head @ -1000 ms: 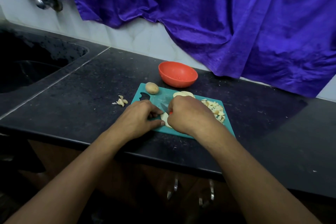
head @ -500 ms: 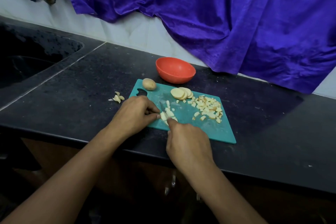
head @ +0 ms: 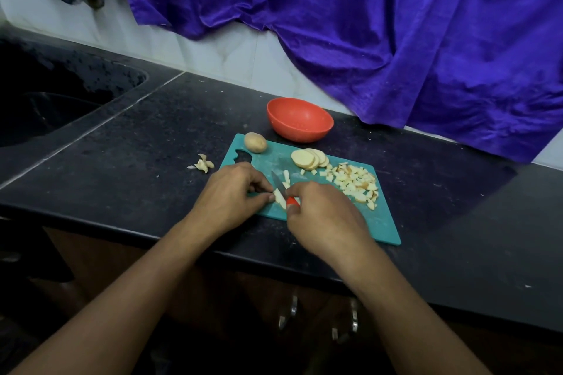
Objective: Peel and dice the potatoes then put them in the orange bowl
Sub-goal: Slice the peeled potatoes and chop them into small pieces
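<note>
Across the far wall hangs a purple cloth (head: 365,24), above a black stone table (head: 152,146) with a dark sink (head: 45,113) at far left. Near the table's front edge lies a teal cutting board (head: 374,222); the orange bowl (head: 300,120) stands just beyond its far edge and looks empty. At the board's near left, the left hand (head: 231,192) pinches one end of a pale potato strip (head: 279,197), while the right hand (head: 323,216) is curled round a red-handled knife (head: 277,181), blade against the strip. A diced pile (head: 356,183) lies to the right, slices (head: 307,158) mid-board, and an unpeeled whole potato (head: 255,142) at the far left corner. Small peel scraps (head: 203,164) lie on the table to the left. Cut potato is probably firm, light and slippery when wet, so fingertips belong well back from the blade.
</note>
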A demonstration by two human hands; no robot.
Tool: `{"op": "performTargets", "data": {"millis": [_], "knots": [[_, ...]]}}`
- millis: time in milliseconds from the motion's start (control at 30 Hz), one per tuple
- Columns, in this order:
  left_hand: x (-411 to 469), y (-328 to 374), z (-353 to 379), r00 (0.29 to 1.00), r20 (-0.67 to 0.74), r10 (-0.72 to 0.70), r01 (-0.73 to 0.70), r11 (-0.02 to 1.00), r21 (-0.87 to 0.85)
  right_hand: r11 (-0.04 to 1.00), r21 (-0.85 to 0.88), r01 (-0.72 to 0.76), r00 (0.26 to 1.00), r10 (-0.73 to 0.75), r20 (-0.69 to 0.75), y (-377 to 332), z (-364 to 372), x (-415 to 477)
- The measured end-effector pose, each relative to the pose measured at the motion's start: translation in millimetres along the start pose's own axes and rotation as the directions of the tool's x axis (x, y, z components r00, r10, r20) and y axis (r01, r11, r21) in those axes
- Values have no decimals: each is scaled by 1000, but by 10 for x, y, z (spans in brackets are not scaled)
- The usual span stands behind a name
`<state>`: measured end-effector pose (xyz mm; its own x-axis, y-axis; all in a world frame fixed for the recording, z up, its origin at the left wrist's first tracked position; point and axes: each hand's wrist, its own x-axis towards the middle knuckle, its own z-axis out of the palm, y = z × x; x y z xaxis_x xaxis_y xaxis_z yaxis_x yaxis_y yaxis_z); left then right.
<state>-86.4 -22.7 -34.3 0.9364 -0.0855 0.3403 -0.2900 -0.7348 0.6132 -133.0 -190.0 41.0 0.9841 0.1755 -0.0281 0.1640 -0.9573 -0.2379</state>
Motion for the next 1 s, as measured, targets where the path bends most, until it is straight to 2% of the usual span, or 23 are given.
{"op": "performTargets", "data": {"millis": [200, 300, 367, 433, 500, 567, 667, 733, 867, 1000], "knots": [[8, -9, 14, 1000, -9, -1, 1, 1000, 18, 981, -181, 75, 991, -94, -97, -69, 371, -225], [-2, -10, 11, 1000, -12, 0, 0, 1000, 24, 983, -167, 76, 988, -96, -118, -26, 413, -198], [-9, 2, 2, 1000, -8, 5, -5, 1000, 27, 996, -76, 55, 993, -63, -102, 46, 326, -114], [-21, 14, -4, 1000, -6, 15, -14, 999, 30, 994, 112, 17, 998, -10, -66, 149, 209, -11], [-41, 32, -16, 1000, -7, 26, -26, 999, 28, 941, 337, -21, 997, 45, -61, 288, 125, 76], [-55, 35, -23, 999, -4, 32, -32, 999, 20, 884, 467, -17, 991, 77, -110, 439, 64, 127], [-57, 33, -26, 998, 25, 53, -54, 998, 22, 842, 538, 33, 986, 60, -154, 656, 87, 119], [-54, 39, -35, 995, 75, 62, -66, 996, 56, 843, 528, 103, 976, 16, -216, 778, 194, 79], [5, 125, -18, 974, 219, 57, -105, 972, 211, 806, 558, 198, 937, 12, -349, 934, 463, -22], [98, 183, 16, 958, 287, 13, -114, 935, 337, 725, 649, 232, 924, 45, -381, 979, 559, -21]]}}
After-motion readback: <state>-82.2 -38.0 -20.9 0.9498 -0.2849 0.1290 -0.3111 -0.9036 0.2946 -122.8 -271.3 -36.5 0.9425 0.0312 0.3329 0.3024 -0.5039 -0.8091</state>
